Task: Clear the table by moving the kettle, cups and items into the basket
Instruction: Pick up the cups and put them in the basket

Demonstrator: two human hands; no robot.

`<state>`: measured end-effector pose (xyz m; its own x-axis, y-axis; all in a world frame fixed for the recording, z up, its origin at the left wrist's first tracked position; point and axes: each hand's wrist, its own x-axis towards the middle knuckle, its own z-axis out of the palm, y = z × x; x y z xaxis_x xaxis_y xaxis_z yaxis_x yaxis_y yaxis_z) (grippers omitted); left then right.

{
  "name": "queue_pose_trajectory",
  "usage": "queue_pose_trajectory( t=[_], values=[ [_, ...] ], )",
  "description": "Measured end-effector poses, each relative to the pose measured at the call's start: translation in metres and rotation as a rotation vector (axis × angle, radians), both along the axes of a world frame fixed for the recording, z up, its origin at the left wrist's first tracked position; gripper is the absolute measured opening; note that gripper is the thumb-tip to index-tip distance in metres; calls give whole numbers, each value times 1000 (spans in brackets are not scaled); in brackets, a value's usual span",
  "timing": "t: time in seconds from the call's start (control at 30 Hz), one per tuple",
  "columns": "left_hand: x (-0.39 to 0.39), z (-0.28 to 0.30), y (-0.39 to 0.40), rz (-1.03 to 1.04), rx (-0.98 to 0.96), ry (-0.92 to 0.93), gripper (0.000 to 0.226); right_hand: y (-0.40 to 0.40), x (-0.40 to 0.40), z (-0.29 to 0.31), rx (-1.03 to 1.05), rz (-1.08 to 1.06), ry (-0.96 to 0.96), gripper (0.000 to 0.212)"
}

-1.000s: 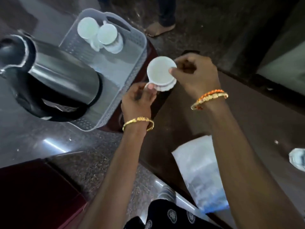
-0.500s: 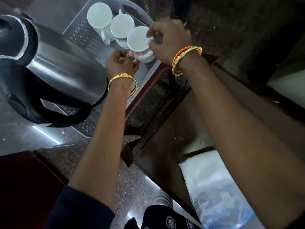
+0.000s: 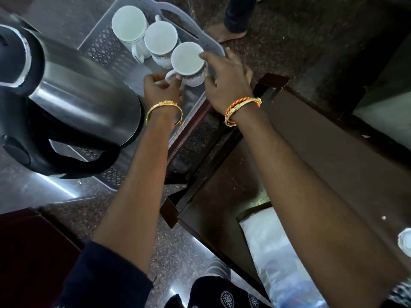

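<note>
A grey perforated plastic basket [image 3: 104,44] stands at the upper left. In it are a steel kettle [image 3: 84,101] with a black handle and three white cups. Two cups [image 3: 130,25] [image 3: 160,37] stand at the far end. The third cup [image 3: 188,60] sits beside them, near the basket's right wall. My left hand [image 3: 161,86] pinches that cup's handle. My right hand [image 3: 224,77] rests its fingertips on the cup's rim and side.
A dark brown table [image 3: 322,152] runs along the right, with a clear plastic bag [image 3: 275,252] and a small pale object [image 3: 404,241] at its near end. Another person's foot [image 3: 229,33] stands on the floor beyond the basket. A dark red surface [image 3: 29,252] lies at lower left.
Both hands carried the third cup from above the table edge into the basket and lowered it beside the other two cups. The view has shifted forward.
</note>
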<state>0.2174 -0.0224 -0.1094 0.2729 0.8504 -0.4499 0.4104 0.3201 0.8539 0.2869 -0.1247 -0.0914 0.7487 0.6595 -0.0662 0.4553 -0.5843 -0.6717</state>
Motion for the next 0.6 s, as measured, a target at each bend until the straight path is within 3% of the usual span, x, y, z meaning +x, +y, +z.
queue_pose_trajectory(
  t=[0.1,0.2,0.27,0.43,0.6],
  values=[
    [-10,6,-16,-91,270,213,38,-12,-11,0,210,-150,-36,30],
    [-24,24,-51,-117,595,133,34,-31,-26,2,392,-327,-45,16],
    [-33,32,-81,-112,711,43,26,-48,-36,2,459,-427,-38,11],
    [-71,21,-166,-341,613,-43,19,-107,-68,-5,476,-598,98,11],
    [-134,-19,-239,-814,406,253,38,-205,-125,-20,319,-831,138,12]
  ],
)
